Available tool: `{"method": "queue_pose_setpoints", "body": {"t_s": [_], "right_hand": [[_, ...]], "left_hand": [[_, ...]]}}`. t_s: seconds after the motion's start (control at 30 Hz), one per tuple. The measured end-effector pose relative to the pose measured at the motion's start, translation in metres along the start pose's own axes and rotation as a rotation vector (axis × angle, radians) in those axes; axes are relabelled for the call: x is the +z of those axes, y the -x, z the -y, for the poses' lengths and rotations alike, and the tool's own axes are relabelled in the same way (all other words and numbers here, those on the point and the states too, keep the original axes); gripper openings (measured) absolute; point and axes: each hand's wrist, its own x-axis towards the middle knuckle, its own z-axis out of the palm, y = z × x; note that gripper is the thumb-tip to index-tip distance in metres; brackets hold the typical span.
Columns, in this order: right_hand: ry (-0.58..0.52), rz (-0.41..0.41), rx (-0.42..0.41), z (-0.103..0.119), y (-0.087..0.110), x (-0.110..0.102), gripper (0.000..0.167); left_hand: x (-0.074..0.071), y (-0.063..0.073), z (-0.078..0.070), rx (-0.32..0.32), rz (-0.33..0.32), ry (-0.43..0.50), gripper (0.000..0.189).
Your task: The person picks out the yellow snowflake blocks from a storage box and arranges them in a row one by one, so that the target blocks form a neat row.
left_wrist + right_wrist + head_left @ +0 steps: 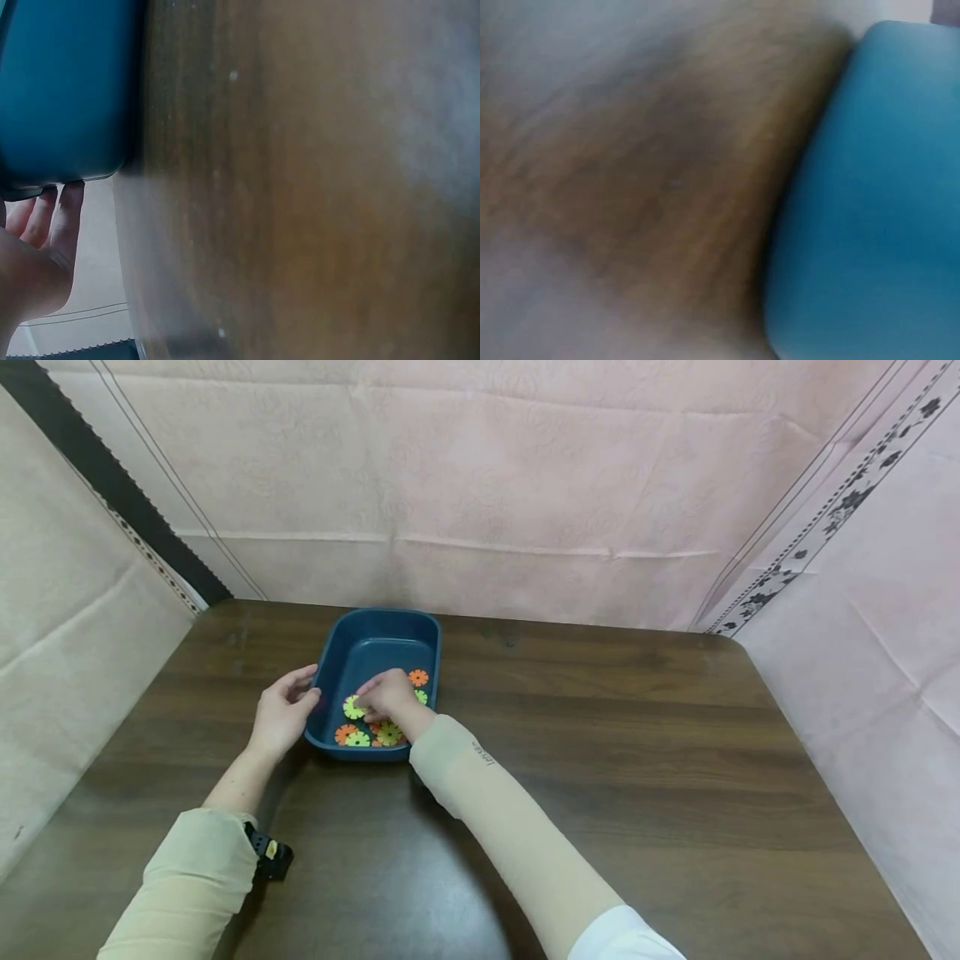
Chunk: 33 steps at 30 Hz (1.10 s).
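Observation:
A blue rectangular tray (343,672) stands on the table, with several orange and yellow-green flower-shaped pieces in its near half. My left hand (282,714) is at the tray's left side, its fingertips against the outer wall; the left wrist view shows these fingers (67,217) fairly straight along the blue wall. Over the tray, my right hand (392,697) reaches in with bent fingers and pinches the edge of a yellow-green flower piece (352,707). An orange flower piece (418,677) lies near the right wall. The right wrist view catches only the tray's outside (877,202), not the hand.
The brown wooden table (600,760) extends right and toward me. Pale cloth (480,468) hangs behind and along both sides. A black device (272,853) is strapped on the left wrist.

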Motion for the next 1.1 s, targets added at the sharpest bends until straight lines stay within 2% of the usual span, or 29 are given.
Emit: {"method": "queue_pose_setpoints", "body": {"t_s": [0.1,0.2,0.4,0.6,0.77,0.93,1.1], "right_hand": [[-0.163,0.05,0.018,0.004,0.0,-0.009,0.008],[-0.278,0.1,0.004,0.009,0.001,-0.024,0.013],[-0.43,0.153,-0.001,0.017,0.001,-0.067,0.027],[-0.478,0.121,0.013,0.014,0.001,-0.11,0.034],[-0.487,0.101,0.03,0.001,-0.001,-0.14,0.037],[-0.415,0.087,0.06,-0.019,-0.006,-0.162,0.038],[-0.329,0.045,0.14,-0.04,-0.011,-0.174,0.036]], "left_hand": [[0.0,-0.001,0.001,-0.004,0.003,-0.004,0.047],[0.0,-0.002,0.002,-0.008,0.006,-0.007,0.047],[0.0,-0.002,0.002,0.007,0.002,-0.022,0.046],[-0.001,-0.002,0.002,0.011,-0.002,-0.038,0.046],[-0.002,-0.001,0.002,0.019,0.0,-0.059,0.046],[-0.003,-0.001,0.002,0.018,0.002,-0.062,0.046],[0.0,-0.002,0.002,0.014,0.006,-0.053,0.047]]}}
